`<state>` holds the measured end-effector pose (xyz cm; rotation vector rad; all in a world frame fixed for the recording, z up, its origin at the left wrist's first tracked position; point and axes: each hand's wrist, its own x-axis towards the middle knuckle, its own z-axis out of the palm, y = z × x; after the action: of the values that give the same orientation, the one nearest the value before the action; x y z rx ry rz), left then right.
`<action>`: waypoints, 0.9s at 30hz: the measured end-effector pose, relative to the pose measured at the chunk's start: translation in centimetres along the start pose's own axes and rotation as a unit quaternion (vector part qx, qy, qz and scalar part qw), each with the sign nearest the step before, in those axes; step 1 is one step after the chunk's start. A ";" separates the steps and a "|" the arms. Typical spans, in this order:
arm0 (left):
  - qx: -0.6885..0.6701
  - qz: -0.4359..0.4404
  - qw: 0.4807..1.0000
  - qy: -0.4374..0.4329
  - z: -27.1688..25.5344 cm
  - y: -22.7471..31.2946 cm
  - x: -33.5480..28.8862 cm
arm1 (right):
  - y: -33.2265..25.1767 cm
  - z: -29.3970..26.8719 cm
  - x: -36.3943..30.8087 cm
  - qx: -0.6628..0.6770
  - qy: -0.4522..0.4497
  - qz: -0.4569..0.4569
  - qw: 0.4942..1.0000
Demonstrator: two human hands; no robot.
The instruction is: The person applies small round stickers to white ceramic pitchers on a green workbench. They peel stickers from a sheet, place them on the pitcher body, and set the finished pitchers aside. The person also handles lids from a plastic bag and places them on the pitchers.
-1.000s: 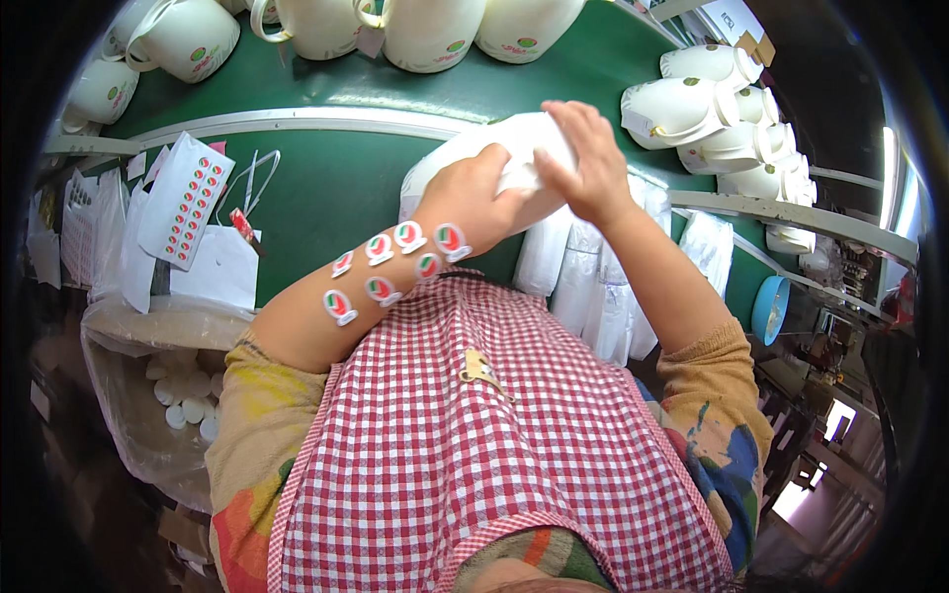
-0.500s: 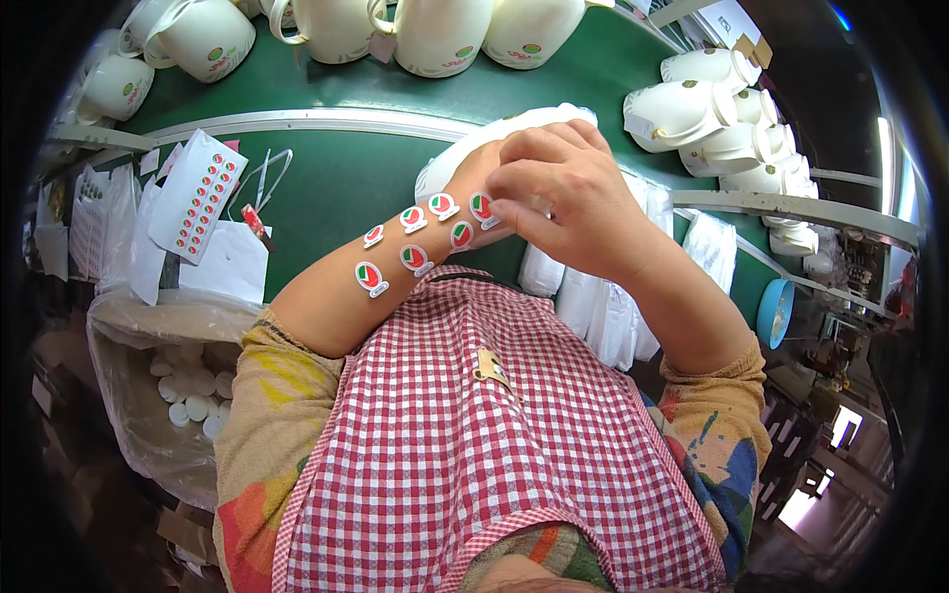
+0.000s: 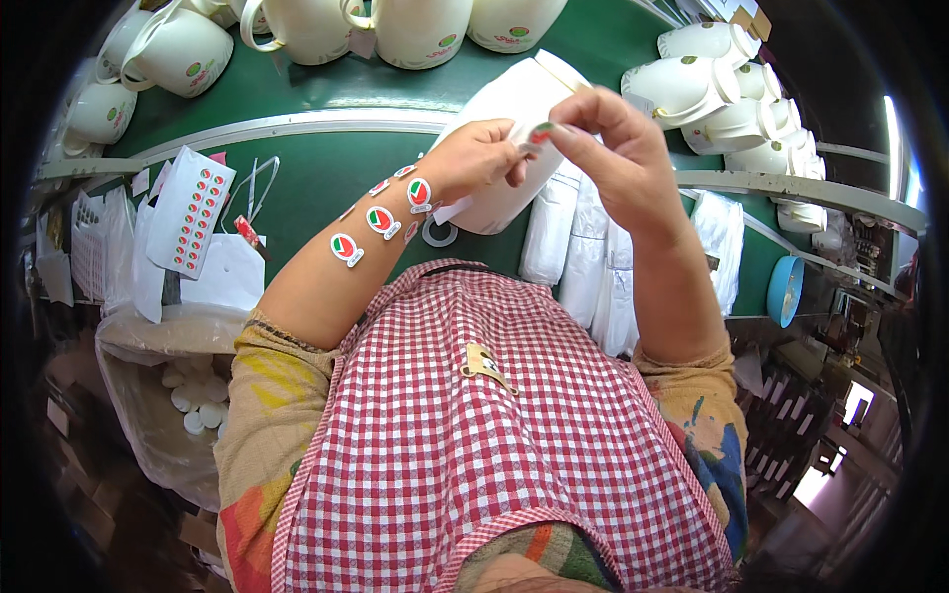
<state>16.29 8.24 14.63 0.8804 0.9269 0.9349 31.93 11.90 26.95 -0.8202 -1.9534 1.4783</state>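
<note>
A white pitcher lies tilted over the green bench. My left hand is closed on it, its fingers curled, though which part they grip is partly hidden. Beside those fingers, my right hand pinches a small red and green sticker between thumb and forefinger, close to the pitcher's side. Along my left forearm are several round-topped red, green and white stickers, some seen edge-on. A white tag hangs below my left wrist, next to a pale ring-shaped part.
White pitchers line the back of the green bench, with more pitchers lying at right. Clear-wrapped white packs are in front. A sticker sheet is at left, above a plastic-lined box of white discs. A blue bowl stands right.
My right hand has moved away from my left wrist, up and right, with a sticker pinched in it. My left forearm has turned, and the pitcher is tilted more upright in view.
</note>
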 end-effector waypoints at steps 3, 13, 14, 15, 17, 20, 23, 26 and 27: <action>-0.141 -0.020 0.989 0.050 0.3 0.6 1.2 | 6.2 -0.7 -4.4 0.128 0.034 0.150 0.980; -0.229 -0.083 0.955 0.172 1.0 -1.8 3.9 | 8.8 4.1 -7.6 -0.087 -0.110 0.136 0.981; -0.232 -0.081 0.955 0.167 0.7 -2.0 4.1 | 9.7 3.6 -7.5 -0.024 -0.056 0.194 0.979; -0.236 -0.079 0.955 0.161 0.4 -2.1 4.2 | 11.0 2.6 -7.1 0.038 -0.003 0.251 0.967; -0.219 -0.087 0.959 0.159 0.4 -2.2 4.4 | 12.0 0.7 -5.5 0.138 0.025 0.364 0.921; -0.212 -0.089 0.961 0.155 0.9 -2.2 4.8 | 12.7 0.5 -4.6 0.130 -0.015 0.398 0.908; -0.209 -0.084 0.962 0.153 1.0 -2.2 4.7 | 12.8 1.4 -4.0 0.093 -0.032 0.412 0.906; -0.204 -0.087 0.962 0.156 1.0 -2.2 4.7 | 13.5 1.8 -4.0 0.025 -0.022 0.388 0.921; -0.205 -0.087 0.962 0.158 1.0 -2.2 4.7 | 13.5 1.9 -3.9 -0.004 -0.027 0.380 0.924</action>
<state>19.16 11.59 11.80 0.2949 1.0130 1.0810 35.07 10.61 13.19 -1.6850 -1.7491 1.9139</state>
